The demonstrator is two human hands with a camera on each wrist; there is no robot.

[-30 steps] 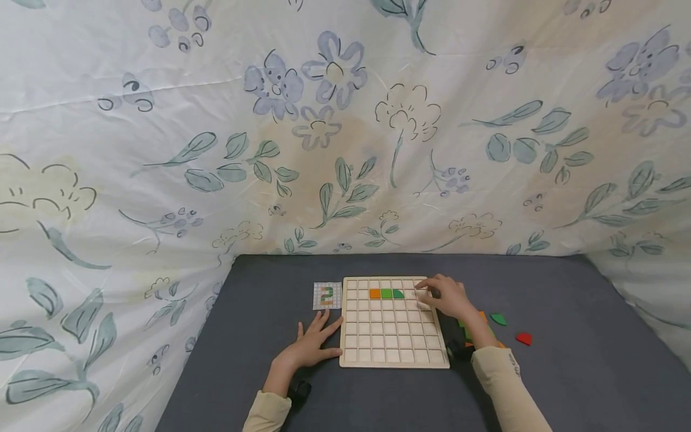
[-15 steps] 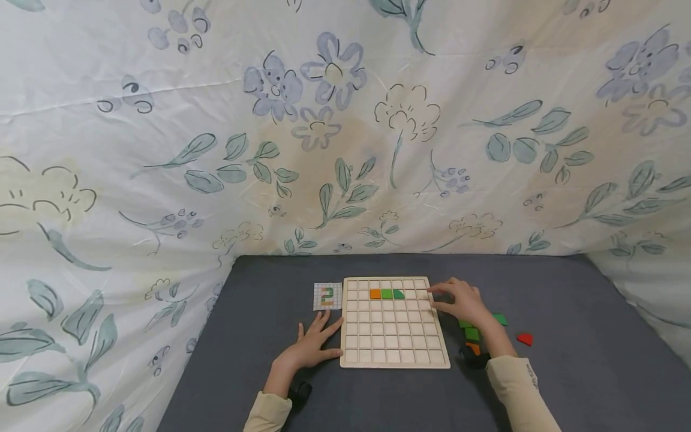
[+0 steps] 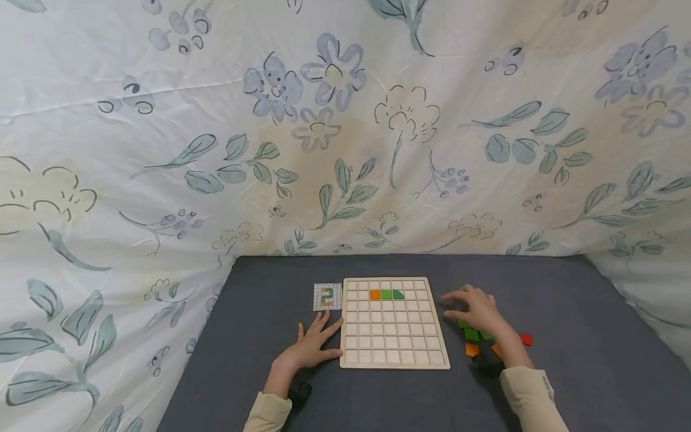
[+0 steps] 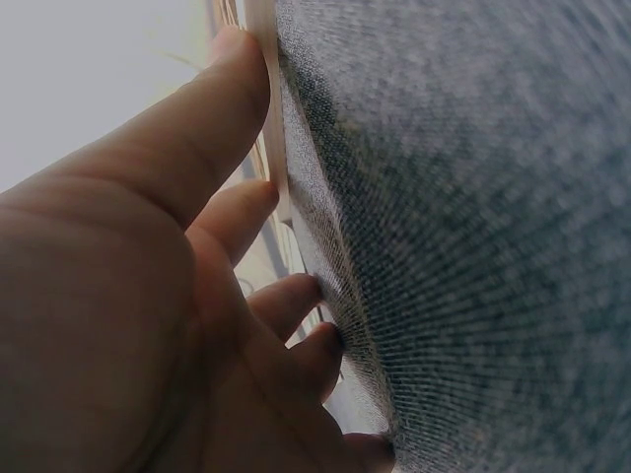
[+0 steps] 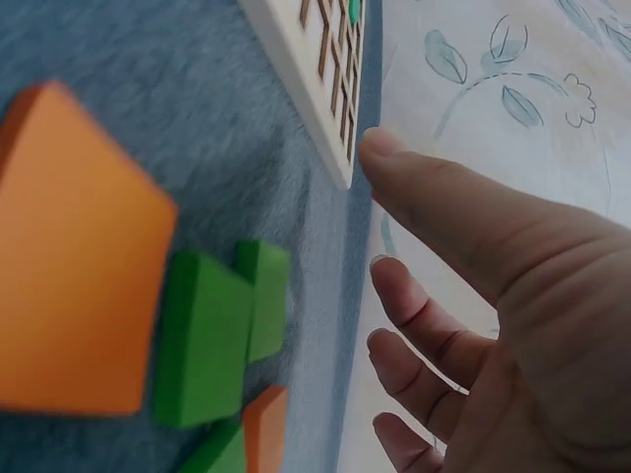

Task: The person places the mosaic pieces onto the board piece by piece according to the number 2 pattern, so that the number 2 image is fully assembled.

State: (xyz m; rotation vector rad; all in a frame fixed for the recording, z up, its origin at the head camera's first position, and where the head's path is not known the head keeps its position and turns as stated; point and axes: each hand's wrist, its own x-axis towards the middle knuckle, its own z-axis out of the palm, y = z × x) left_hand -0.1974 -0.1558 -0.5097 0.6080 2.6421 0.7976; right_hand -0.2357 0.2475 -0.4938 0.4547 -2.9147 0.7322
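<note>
A wooden grid board [image 3: 394, 329] lies on the table. Toward its far side an orange square tile [image 3: 375, 294], a green square tile [image 3: 386, 294] and a darker green tile with a rounded corner [image 3: 398, 294] sit in one row. My left hand [image 3: 310, 347] rests with spread fingers at the board's left edge; in the left wrist view its thumb [image 4: 222, 99] touches the rim. Just right of the board hovers my right hand [image 3: 477, 307], fingers apart, holding nothing. Beneath and beside it are loose green tiles [image 3: 471, 334] and orange tiles [image 3: 472, 350], partly hidden by the hand and wrist.
A small card [image 3: 327, 297] with a coloured grid pattern lies against the board's upper left. A red tile [image 3: 526, 339] is right of the pile, partly behind the right wrist. Floral fabric [image 3: 335, 150] hangs behind the dark table [image 3: 259, 300].
My right hand has moved from above the board's upper right cells, rightward and nearer, toward the loose tiles. The left hand and the tiles on the board stay put.
</note>
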